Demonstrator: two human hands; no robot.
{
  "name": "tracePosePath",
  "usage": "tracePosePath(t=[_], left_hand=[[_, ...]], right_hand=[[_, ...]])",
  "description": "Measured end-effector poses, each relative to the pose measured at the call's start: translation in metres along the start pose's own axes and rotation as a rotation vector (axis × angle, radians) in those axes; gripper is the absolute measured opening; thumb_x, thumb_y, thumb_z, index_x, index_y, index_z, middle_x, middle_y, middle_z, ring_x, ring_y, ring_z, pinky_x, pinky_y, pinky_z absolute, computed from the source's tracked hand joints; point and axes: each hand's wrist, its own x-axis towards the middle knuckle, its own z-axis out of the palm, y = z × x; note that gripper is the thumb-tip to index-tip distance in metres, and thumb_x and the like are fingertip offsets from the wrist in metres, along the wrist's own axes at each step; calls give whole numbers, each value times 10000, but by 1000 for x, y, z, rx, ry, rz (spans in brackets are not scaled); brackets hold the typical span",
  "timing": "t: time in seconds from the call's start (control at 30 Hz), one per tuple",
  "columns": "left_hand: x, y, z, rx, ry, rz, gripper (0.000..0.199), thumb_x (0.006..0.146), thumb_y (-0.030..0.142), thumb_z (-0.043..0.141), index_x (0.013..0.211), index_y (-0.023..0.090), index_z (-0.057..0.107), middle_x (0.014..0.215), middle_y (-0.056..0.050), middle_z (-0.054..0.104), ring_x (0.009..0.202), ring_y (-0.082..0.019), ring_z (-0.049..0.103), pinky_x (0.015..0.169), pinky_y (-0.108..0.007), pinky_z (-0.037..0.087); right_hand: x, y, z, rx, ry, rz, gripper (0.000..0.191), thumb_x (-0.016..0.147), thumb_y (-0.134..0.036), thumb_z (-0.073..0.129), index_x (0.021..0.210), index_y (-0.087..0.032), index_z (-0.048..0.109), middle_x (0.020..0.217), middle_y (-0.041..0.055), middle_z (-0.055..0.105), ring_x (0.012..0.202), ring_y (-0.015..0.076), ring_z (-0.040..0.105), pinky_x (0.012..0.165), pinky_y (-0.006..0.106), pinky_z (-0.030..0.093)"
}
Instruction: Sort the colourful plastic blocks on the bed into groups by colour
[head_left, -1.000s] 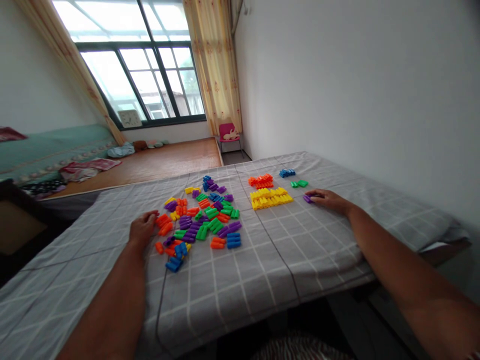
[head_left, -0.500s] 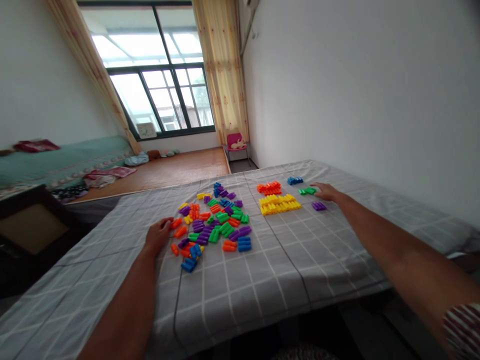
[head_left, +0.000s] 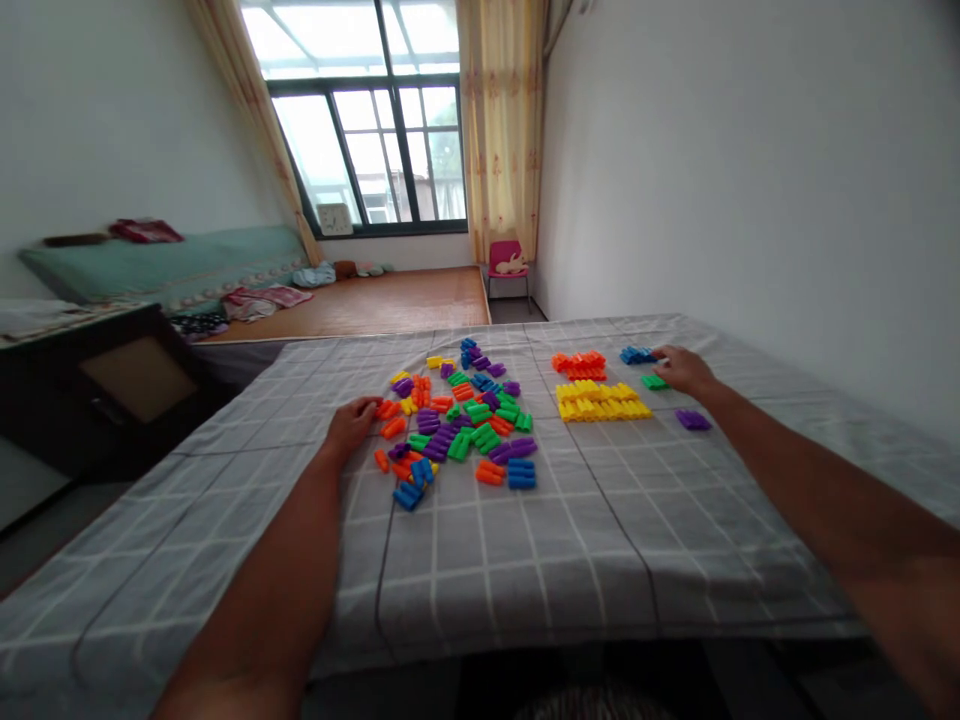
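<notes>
along the left edge stands a dark cabinet (head_left: 67, 400), and right of it a table under a gray checked cloth (head_left: 562, 560). on the cloth's left, the left hand (head_left: 354, 425) rests with its fingers drawn narrow at the loose orange pieces (head_left: 391, 428); i cannot tell whether it grips one. just right spreads a mixed pile (head_left: 446, 437) of purple, green, orange, blue and yellow plastic pieces, many lying across one another, blue ones at its near left. no box or tray shows on the table; the pieces lie straight on the cloth. far beyond, a pink chair (head_left: 505, 249) bears a pale plush toy (head_left: 511, 265). farther right sit groups of one color: orange pieces lined up (head_left: 579, 366), yellow rows (head_left: 604, 403) just nearer, apparently tiered, and a far blue row (head_left: 636, 355). the right hand (head_left: 686, 372) reaches in there, fingers narrow at the blue row's right end; whether it holds or merely touches it is hidden. the step in hand seems to be adjusting that row, which calls for a light touch, clear of the green pieces (head_left: 655, 382) just nearer. nearer right lies a small purple group (head_left: 692, 420), apart from the hand.
</notes>
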Motion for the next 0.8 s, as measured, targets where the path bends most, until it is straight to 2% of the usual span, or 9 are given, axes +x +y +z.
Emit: tracePosePath(t=[0.07,0.2,0.27,0.33,0.4,0.5,0.63,0.73,0.8], left_hand=[[-1,2,0,-2,5,-7,422,781,388,473,1029,152,720,1026,-78,744,1010,-227,648,889,-313,498],[-5,2,-1,-48,17,-11,414,780,382,486,1022,145,723,1014,-75,745,992,-220,648,877,-306,499],[-6,1,-2,-68,15,-11,419,781,389,493,1030,141,720,1015,-73,744,972,-215,650,869,-298,500],[-7,0,-3,-71,6,-12,427,781,398,498,1032,132,719,1002,-72,745,947,-213,654,855,-292,503],[-7,0,-3,-69,-7,-13,429,781,398,501,1029,124,718,994,-72,744,935,-212,655,849,-288,504],[-6,1,-2,-77,-8,-20,434,790,389,493,1050,117,709,1014,-77,741,945,-212,655,857,-291,504],[-5,1,-4,-72,-10,-24,433,786,392,499,1062,132,708,1041,-72,740,981,-218,655,869,-286,507],[-3,-1,-6,-24,-15,-14,412,771,405,517,1034,166,724,1033,-53,745,999,-225,657,867,-272,514],[-2,-3,-7,20,-13,-15,413,764,413,517,1033,179,726,1024,-49,747,985,-231,665,861,-275,519]], right_hand=[[0,-59,5,95,-40,-163,321,793,-242,550,1065,-164,702,1067,126,704,908,236,661,833,361,524],[-16,-178,32,264,-278,-613,287,828,-263,588,1089,-202,691,1036,78,707,831,185,664,812,344,520],[-24,-216,47,263,-386,-780,329,790,-275,661,1113,-218,683,1052,73,703,852,184,660,837,344,509],[-29,-236,59,237,-446,-844,377,746,-260,711,1119,-223,683,1054,72,705,871,190,658,835,335,503],[-30,-241,68,211,-448,-800,368,743,-236,702,1110,-217,687,1024,66,714,844,188,661,785,308,504],[-31,-235,75,227,-399,-654,318,788,-221,631,1100,-194,683,932,44,728,768,168,662,709,268,494],[-27,-219,68,361,-327,-519,258,798,-232,615,1041,-179,685,871,23,731,767,146,659,703,244,496],[-8,-185,47,491,-234,-394,254,805,-283,623,1020,-164,690,878,40,736,775,155,663,711,258,516],[10,-143,27,576,-98,-256,290,800,-318,637,1033,-153,688,932,63,741,805,171,669,744,283,531]])
